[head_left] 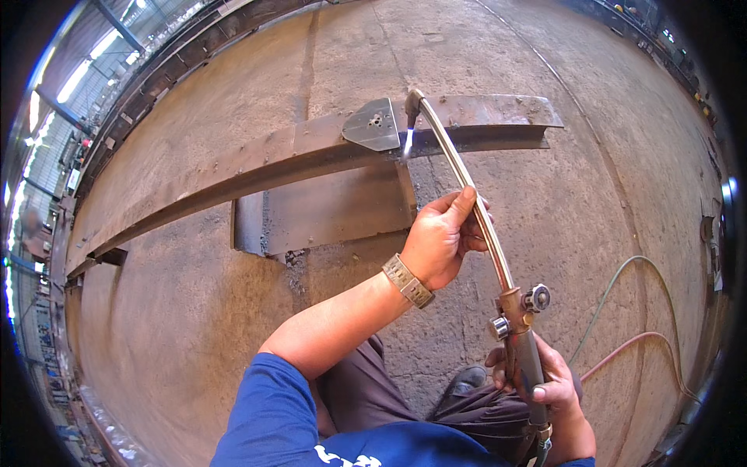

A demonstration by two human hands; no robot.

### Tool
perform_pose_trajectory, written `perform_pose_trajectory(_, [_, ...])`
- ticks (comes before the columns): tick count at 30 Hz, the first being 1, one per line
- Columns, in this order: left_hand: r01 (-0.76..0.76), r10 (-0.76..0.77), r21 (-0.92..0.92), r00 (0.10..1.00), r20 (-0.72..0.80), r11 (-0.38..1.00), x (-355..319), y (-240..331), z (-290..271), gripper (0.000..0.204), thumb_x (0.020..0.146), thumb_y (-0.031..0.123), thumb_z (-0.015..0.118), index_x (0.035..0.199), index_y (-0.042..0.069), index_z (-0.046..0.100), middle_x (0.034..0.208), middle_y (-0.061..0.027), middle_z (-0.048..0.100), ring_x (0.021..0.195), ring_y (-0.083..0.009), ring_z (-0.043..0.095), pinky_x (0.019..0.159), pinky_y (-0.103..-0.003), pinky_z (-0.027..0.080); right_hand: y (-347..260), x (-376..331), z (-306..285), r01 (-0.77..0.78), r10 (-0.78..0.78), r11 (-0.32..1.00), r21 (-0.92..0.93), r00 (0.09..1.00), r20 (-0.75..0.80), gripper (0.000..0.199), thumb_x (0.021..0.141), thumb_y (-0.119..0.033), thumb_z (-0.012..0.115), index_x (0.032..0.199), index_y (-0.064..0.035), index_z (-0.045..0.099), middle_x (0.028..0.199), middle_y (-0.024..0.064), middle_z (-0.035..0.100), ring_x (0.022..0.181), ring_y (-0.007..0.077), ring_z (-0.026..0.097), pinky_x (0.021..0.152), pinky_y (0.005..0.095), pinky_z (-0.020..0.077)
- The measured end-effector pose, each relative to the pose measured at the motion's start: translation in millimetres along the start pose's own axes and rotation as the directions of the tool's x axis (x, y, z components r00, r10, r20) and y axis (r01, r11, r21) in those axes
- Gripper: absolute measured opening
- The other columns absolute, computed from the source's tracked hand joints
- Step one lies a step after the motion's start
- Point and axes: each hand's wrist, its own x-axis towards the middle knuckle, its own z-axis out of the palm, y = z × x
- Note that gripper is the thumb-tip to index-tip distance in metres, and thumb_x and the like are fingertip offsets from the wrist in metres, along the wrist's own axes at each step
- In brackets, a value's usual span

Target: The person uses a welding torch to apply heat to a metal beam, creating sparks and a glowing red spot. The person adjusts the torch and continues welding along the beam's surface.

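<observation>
A cutting torch [461,167] runs diagonally across the middle, its head up and its handle near my body. My left hand [445,233] is closed round the metal tubes partway along, thumb on top. My right hand [545,377] grips the dark handle below the two round valve knobs [537,298]. From the torch's dark tip a bright white-blue flame [408,142] points down beside the right edge of a dark steel plate [373,124] with small holes. That plate lies on a long rusty steel beam [296,159].
Under the beam stands a wide steel channel piece [334,206]. Green [622,268] and red hoses [646,335] trail over the concrete floor [545,210] at right. My shoe [467,379] is close below the torch. Steel beams and racks line the left side.
</observation>
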Motion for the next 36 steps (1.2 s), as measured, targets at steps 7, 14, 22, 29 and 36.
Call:
perform_pose_trajectory(7, [-0.021, 0.021, 0.023, 1.000, 0.002, 1.000, -5.0, 27.1, -14.2, 0.026, 0.095, 0.033, 0.063, 0.098, 0.007, 0.061, 0.085, -0.0062, 0.067, 0.076, -0.0184, 0.068, 0.063, -0.036, 0.059, -1.2, 19.2, 20.9, 0.038, -0.042, 0.991, 0.129, 0.999, 0.031, 0.115, 0.061, -0.035, 0.082, 0.151, 0.0039, 0.021, 0.116, 0.0240, 0.055, 0.088, 0.0242, 0.062, 0.078, 0.0314, 0.0497])
perform_pose_trajectory(14, [0.003, -0.003, 0.018, 1.000, 0.020, 1.000, -6.3, 24.4, -23.4, 0.025, 0.096, 0.032, 0.063, 0.097, 0.007, 0.061, 0.084, -0.0065, 0.067, 0.073, -0.0188, 0.068, 0.060, -0.035, 0.059, 9.3, 18.6, 23.3, 0.056, -0.056, 0.996, 0.067, 0.998, 0.008, 0.115, 0.062, -0.038, 0.081, 0.151, 0.0011, 0.020, 0.113, 0.0232, 0.056, 0.082, 0.0212, 0.061, 0.074, 0.0302, 0.0478])
perform_pose_trajectory(22, [0.013, -0.014, 0.053, 1.000, 0.017, 0.998, -12.5, 23.9, -21.3, 0.025, 0.096, 0.032, 0.062, 0.097, 0.007, 0.059, 0.083, -0.0077, 0.067, 0.071, -0.0189, 0.068, 0.055, -0.032, 0.058, 22.2, 18.0, 16.2, 0.012, -0.017, 0.997, 0.074, 0.997, 0.074, 0.116, 0.061, -0.039, 0.081, 0.152, -0.0016, 0.019, 0.112, 0.0223, 0.057, 0.078, 0.0178, 0.058, 0.069, 0.0275, 0.0444])
perform_pose_trajectory(29, [0.001, -0.002, 0.061, 0.999, 0.032, 0.998, -10.8, 24.6, -21.7, 0.026, 0.096, 0.033, 0.062, 0.096, 0.007, 0.060, 0.079, -0.0071, 0.067, 0.069, -0.0188, 0.068, 0.055, -0.033, 0.057, 24.0, 20.6, 18.6, 0.031, -0.038, 0.996, 0.087, 0.996, 0.081, 0.114, 0.063, -0.039, 0.080, 0.152, -0.0008, 0.019, 0.109, 0.0219, 0.057, 0.076, 0.0180, 0.054, 0.068, 0.0286, 0.0433])
perform_pose_trajectory(36, [0.012, -0.012, 0.061, 1.000, 0.007, 0.998, -10.0, 25.2, -21.4, 0.026, 0.096, 0.033, 0.061, 0.094, 0.007, 0.060, 0.078, -0.0070, 0.067, 0.067, -0.0189, 0.068, 0.056, -0.034, 0.057, 25.8, 22.7, 17.6, 0.046, -0.056, 0.993, 0.108, 0.994, 0.090, 0.114, 0.064, -0.039, 0.080, 0.152, -0.0009, 0.018, 0.108, 0.0226, 0.056, 0.076, 0.0185, 0.054, 0.069, 0.0292, 0.0438])
